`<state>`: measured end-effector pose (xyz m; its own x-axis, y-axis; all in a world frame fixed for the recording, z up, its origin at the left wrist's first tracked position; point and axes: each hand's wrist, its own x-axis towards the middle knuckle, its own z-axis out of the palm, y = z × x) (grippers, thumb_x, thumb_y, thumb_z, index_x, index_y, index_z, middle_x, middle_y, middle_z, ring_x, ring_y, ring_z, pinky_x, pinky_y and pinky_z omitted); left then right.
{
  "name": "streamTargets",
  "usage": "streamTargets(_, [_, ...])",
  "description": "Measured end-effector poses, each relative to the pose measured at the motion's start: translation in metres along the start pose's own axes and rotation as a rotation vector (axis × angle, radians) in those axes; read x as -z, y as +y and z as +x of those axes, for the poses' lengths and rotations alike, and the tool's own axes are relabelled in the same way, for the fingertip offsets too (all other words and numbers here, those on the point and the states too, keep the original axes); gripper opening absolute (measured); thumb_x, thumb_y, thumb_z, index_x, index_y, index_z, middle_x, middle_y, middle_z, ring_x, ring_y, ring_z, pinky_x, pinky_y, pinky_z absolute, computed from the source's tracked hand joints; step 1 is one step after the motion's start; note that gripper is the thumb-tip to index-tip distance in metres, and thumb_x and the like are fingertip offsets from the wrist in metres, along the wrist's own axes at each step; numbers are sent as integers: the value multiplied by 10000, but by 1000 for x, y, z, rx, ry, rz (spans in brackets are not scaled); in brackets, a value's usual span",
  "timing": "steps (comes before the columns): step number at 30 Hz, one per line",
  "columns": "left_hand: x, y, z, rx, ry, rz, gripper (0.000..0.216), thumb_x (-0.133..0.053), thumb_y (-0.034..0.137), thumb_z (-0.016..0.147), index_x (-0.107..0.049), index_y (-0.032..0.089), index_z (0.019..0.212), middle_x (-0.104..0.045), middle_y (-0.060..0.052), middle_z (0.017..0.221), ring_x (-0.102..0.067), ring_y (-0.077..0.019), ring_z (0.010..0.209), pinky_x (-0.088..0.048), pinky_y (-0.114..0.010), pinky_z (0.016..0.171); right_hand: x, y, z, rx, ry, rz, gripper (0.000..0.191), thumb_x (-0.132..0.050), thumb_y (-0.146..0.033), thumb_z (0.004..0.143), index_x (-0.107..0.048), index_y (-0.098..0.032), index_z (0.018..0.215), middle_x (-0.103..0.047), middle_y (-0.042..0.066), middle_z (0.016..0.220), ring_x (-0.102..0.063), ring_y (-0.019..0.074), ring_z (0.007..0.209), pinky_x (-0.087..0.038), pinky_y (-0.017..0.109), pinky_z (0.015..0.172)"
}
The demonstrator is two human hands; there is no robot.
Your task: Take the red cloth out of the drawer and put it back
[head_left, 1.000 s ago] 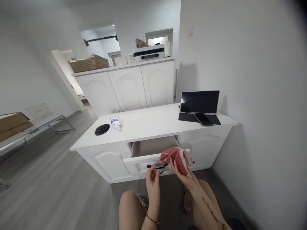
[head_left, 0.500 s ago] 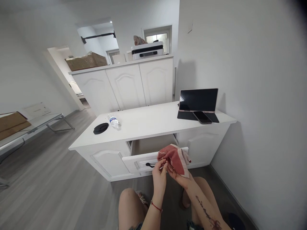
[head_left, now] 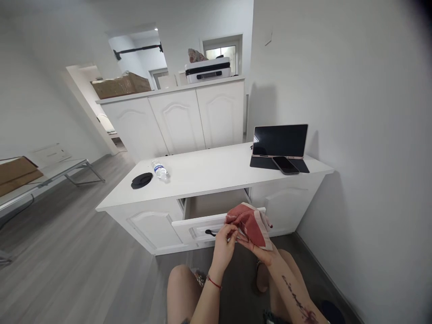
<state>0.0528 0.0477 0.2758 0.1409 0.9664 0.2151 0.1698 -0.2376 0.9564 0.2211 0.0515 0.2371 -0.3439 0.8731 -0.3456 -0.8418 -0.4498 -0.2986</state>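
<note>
Head view has a red cloth (head_left: 250, 225) with pale edging bunched above the person's lap, in front of the pulled-out drawer (head_left: 192, 227). The left hand (head_left: 223, 245) has its thumb and forefinger brought together on the cloth's near edge, while the right hand (head_left: 259, 253) lies beneath it, fingers stretched out; the cloth hides whether that thumb grips. Most of the support seems to come from below, so tilting the right palm could let the loose folds slide off toward the floor (head_left: 84, 238). A pull by the left fingertips alone might fail too, since they appear to have only a small pinch of fabric. The dark handle (head_left: 209, 232) sits close by and could snag a trailing corner; whether the cloth touches the drawer front, I cannot tell. The bottle (head_left: 159, 170) lies on its side on the counter (head_left: 202, 173) and might roll if the furniture were jolted.
</note>
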Motion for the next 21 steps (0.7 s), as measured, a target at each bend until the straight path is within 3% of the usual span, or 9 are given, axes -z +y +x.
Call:
streamTargets(3, [-8,-3,-2,8,15,-23,130,-603,256,881,-717,205,843,-708,-55,894,-653,-220,877,-490,-350,840,11,-3,1,15,2,-23,342,-644,-415,891,-750,-184,1120,-689,142,1365,-655,315,1253,-486,498,1109])
streamTargets(6, [-14,-4,-6,41,10,-39,123,-629,265,869,-738,210,865,-696,-58,909,-651,-229,893,-502,-371,861,22,-4,0,27,-23,-70,480,-781,-456,771,-725,-175,1156,-574,170,1513,-622,323,1305,-473,480,1109])
streamTargets(10, [-19,-3,-22,72,-74,-53,104,-732,299,810,-805,226,798,-685,-116,1161,-612,-284,1170,-441,-443,1090,25,-4,-1,82,1,-57,506,-556,-485,951,-672,-90,1245,-412,256,1611,-491,337,1441,-478,470,1055])
streamTargets(12, [-18,-5,-34,104,-77,-58,73,-762,284,778,-820,241,777,-619,-123,1367,-541,-310,1319,-365,-467,1181,25,-5,-2,123,40,-30,496,-510,-481,975,-686,-95,1234,-432,248,1601,-510,352,1424,-485,499,1047])
streamTargets(14, [-13,-11,-46,151,-30,-62,77,-751,275,780,-820,248,757,-595,-119,1417,-521,-321,1356,-342,-483,1200,26,-6,-3,158,62,-21,452,-559,-469,953,-714,-119,1192,-505,224,1557,-577,330,1367,-492,493,1061])
streamTargets(17, [2,-30,-57,203,121,-49,79,-798,273,717,-775,229,656,-660,-129,1242,-581,-332,1260,-400,-486,1143,32,-9,-6,224,63,-27,356,-572,-393,952,-739,-142,1141,-598,206,1478,-631,240,1310,-505,421,1061])
streamTargets(21, [24,-62,-55,288,412,-112,350,-931,278,546,-588,209,538,-651,-57,868,-655,-273,975,-520,-418,951,38,-13,-4,238,83,-20,324,-503,-313,965,-748,-135,1080,-596,208,1474,-617,164,1316,-524,346,992])
